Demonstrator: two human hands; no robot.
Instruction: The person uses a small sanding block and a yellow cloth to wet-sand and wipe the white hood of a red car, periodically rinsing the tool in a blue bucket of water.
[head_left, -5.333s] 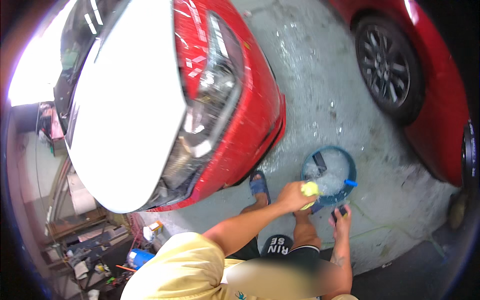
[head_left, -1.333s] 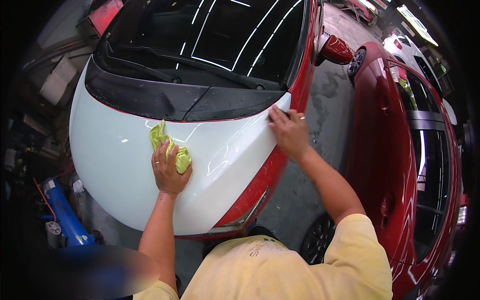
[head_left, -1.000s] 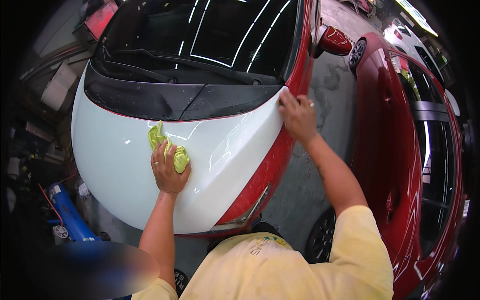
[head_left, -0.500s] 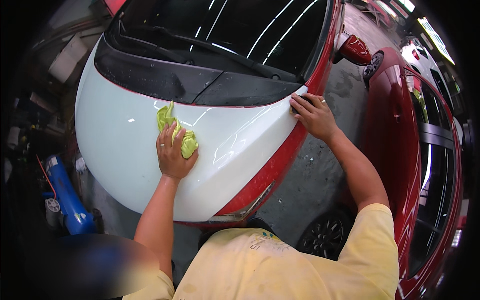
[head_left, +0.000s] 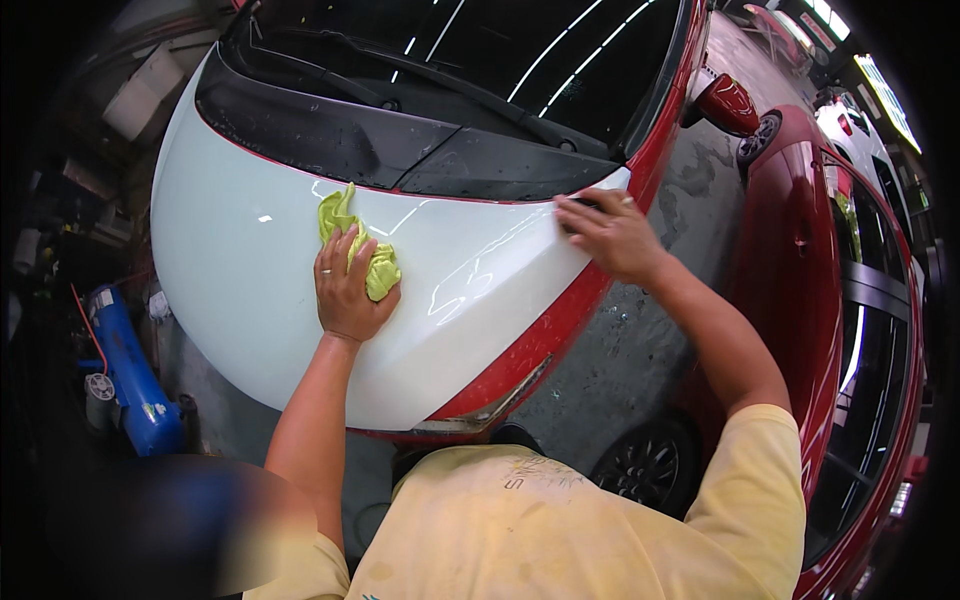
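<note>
A white car hood (head_left: 240, 280) lies before me, its surface glossy with light reflections. My left hand (head_left: 350, 290) rests on the middle of the hood, fingers curled over a crumpled yellow-green cloth (head_left: 341, 215). Part of the cloth sticks out beyond my fingertips toward the windshield. At the hood's right rear corner, my right hand (head_left: 622, 238) presses a small dark pad (head_left: 588, 204) against the white surface. My fingers cover most of that pad, so its exact kind is hidden.
Black wipers and a dark cowl panel (head_left: 320, 130) border the hood below the windshield (head_left: 480, 50). A red side mirror (head_left: 728, 105) juts out at right. Beyond a grey floor gap stands a dark red car (head_left: 790, 220). A blue tank (head_left: 135, 380) sits at left.
My right hand has slid a little to the left along the hood's rear corner with the dark pad. My left hand stays on the cloth; the view has shifted slightly.
</note>
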